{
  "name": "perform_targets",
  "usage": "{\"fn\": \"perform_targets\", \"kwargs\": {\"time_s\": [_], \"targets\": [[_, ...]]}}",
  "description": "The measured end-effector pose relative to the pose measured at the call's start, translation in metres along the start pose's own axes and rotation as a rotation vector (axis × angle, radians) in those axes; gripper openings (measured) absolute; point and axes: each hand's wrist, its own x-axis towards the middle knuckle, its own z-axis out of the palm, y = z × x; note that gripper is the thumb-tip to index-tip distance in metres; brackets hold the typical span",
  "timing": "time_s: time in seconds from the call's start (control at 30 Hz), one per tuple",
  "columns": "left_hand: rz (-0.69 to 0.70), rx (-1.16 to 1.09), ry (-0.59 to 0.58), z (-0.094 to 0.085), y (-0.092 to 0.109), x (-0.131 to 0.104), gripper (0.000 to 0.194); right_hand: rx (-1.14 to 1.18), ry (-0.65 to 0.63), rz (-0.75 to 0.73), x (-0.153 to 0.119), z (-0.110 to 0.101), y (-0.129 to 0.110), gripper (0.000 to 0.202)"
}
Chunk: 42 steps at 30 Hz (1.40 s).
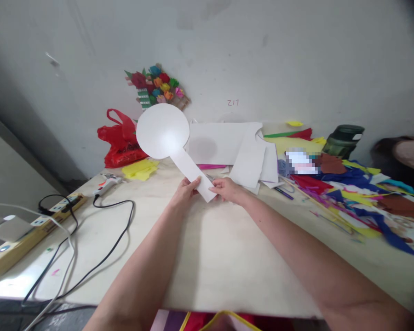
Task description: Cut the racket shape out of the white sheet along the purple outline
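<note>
I hold up a white paper cutout (pixel 163 131), a round disc with a long straight handle, above the pale table (pixel 207 257). My left hand (pixel 185 189) pinches the handle's lower end from the left. Gripping the same end from the right is my right hand (pixel 226 189). The disc is tilted up and to the left, toward the wall. Behind it lie white paper sheets (pixel 227 147), one with a round piece cut out of its edge.
A red plastic bag (pixel 119 142) and yellow paper (pixel 140 169) sit at the back left, with paper flowers (pixel 157 87) on the wall. A glue gun (pixel 106 184), black cable (pixel 117 239) and power strip (pixel 31 232) lie left. Coloured paper scraps (pixel 362 197) and a dark jar (pixel 343 140) fill the right.
</note>
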Motion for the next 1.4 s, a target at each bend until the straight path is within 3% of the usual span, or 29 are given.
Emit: {"fn": "perform_targets", "kwargs": {"time_s": [0.17, 0.33, 0.63, 0.93, 1.03, 1.1, 1.2, 1.23, 1.3, 1.4], "targets": [[0.054, -0.071, 0.138, -0.002, 0.006, 0.002, 0.038, 0.191, -0.044, 0.028, 0.002, -0.005, 0.008, 0.012], [0.089, -0.038, 0.203, -0.005, 0.007, 0.003, 0.036, 0.244, -0.028, 0.060, 0.002, -0.009, 0.011, 0.013], [0.087, 0.166, 0.192, -0.009, 0.005, 0.001, 0.035, 0.230, 0.032, 0.056, 0.001, -0.010, 0.010, 0.012], [0.046, 0.087, 0.199, -0.006, 0.006, 0.004, 0.034, 0.300, 0.000, -0.004, 0.003, -0.014, 0.013, 0.020], [0.138, 0.103, 0.355, -0.008, 0.005, 0.008, 0.051, 0.322, -0.021, -0.045, 0.005, -0.019, 0.016, 0.022], [0.258, 0.270, 0.614, -0.014, 0.007, 0.009, 0.069, 0.353, -0.055, -0.085, 0.005, -0.022, 0.019, 0.023], [0.447, 0.735, 1.056, -0.023, 0.016, 0.005, 0.080, 0.408, -0.104, -0.115, 0.005, -0.028, 0.021, 0.023], [0.501, 0.876, 1.122, -0.026, 0.020, 0.002, 0.083, 0.420, -0.119, -0.114, 0.004, -0.030, 0.021, 0.023], [0.612, 1.071, 1.105, -0.028, 0.029, -0.004, 0.080, 0.430, -0.154, -0.103, 0.003, -0.033, 0.021, 0.022], [0.687, 1.152, 1.001, -0.025, 0.039, -0.013, 0.062, 0.407, -0.199, -0.077, 0.001, -0.039, 0.021, 0.021]]}}
